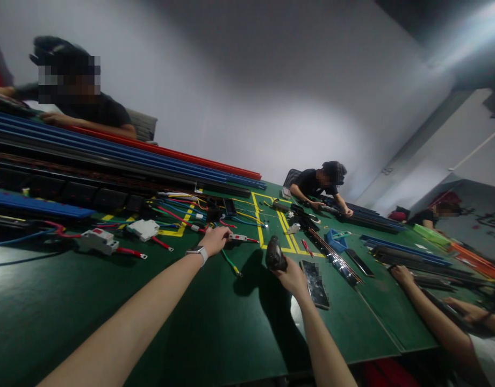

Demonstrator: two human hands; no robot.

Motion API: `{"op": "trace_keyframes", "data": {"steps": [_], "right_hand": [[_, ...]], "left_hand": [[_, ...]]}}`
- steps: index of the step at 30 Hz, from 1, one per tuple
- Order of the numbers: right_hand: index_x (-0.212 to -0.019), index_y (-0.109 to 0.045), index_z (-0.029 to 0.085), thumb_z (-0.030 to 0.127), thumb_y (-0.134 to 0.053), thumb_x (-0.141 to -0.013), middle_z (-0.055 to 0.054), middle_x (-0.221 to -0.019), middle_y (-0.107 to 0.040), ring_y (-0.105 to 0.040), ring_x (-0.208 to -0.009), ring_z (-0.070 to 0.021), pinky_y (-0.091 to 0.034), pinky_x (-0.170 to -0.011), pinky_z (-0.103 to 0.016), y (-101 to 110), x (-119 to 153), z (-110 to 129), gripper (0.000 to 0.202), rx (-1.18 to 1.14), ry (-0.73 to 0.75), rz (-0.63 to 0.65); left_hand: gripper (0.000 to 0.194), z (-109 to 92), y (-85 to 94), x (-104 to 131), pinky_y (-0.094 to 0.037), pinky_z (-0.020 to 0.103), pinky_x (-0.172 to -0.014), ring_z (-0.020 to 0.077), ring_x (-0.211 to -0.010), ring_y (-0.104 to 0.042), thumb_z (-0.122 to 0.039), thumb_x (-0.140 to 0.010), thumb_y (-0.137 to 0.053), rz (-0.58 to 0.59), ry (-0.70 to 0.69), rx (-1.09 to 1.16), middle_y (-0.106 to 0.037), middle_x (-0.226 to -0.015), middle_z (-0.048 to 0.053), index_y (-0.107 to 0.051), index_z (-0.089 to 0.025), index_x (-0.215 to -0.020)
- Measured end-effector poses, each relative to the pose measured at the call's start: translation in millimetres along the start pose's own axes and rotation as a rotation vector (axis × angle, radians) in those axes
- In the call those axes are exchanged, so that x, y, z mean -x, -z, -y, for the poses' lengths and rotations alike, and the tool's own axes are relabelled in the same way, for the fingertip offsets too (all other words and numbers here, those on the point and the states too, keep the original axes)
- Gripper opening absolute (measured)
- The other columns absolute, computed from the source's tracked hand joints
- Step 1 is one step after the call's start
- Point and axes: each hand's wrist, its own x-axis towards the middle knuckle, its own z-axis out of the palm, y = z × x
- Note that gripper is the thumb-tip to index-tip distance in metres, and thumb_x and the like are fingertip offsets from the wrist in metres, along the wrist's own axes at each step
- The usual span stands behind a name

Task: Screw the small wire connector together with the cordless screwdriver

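My left hand [215, 239], with a white watch on the wrist, reaches across the green table [110, 301] and pinches a short red wire with a white end [241, 237]. My right hand [289, 274] is raised above the table, closed round a dark rounded tool [275, 253]. A green-yellow wire [231, 263] lies between the two hands. A black phone [315, 283] lies flat just right of my right hand.
Long blue, red and black rails [130, 161] run along the far left. White breakers [99, 240] and loose wires lie at left. Yellow tape lines [258, 220] mark the table. Three other people work at the table; one's arm [424, 306] rests at right.
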Motion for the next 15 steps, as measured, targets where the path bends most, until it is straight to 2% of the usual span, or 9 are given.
{"op": "trace_keyframes", "data": {"steps": [3, 7, 15], "right_hand": [[-0.116, -0.066, 0.028, 0.051, -0.069, -0.075, -0.008, -0.106, -0.073, -0.068, -0.095, -0.0289, -0.045, -0.072, -0.031, 4.5, -19.1, -6.2, 0.047, 0.217, -0.031, 0.069], [-0.111, -0.068, 0.026, 0.059, -0.066, -0.077, -0.009, -0.104, -0.073, -0.068, -0.095, -0.0285, -0.045, -0.072, -0.031, 5.7, -48.2, -13.9, 0.047, 0.273, -0.021, 0.157], [-0.109, -0.070, 0.021, 0.058, -0.069, -0.075, -0.015, -0.108, -0.069, -0.066, -0.097, -0.0294, -0.047, -0.078, -0.035, 9.6, -93.3, -17.6, 0.050, 0.478, -0.055, 0.174]], "left_hand": [[0.021, -0.6, 0.5, -0.6, -0.033, 0.041, -0.102, 0.0249, -0.110, -0.060, -0.026, -0.085, -0.059, 0.011, 0.016, 0.008, -0.071, -0.114, 0.004, -0.070, -0.027, -0.103], [0.023, 0.8, -1.3, -1.8, -0.033, 0.041, -0.102, 0.0246, -0.110, -0.060, -0.025, -0.085, -0.058, 0.006, 0.009, -0.002, -0.071, -0.113, 0.004, -0.070, -0.028, -0.105], [0.024, 2.2, -3.3, -3.0, -0.033, 0.041, -0.102, 0.0242, -0.111, -0.059, -0.024, -0.086, -0.057, 0.001, 0.006, -0.016, -0.070, -0.116, 0.004, -0.069, -0.026, -0.106]]}}
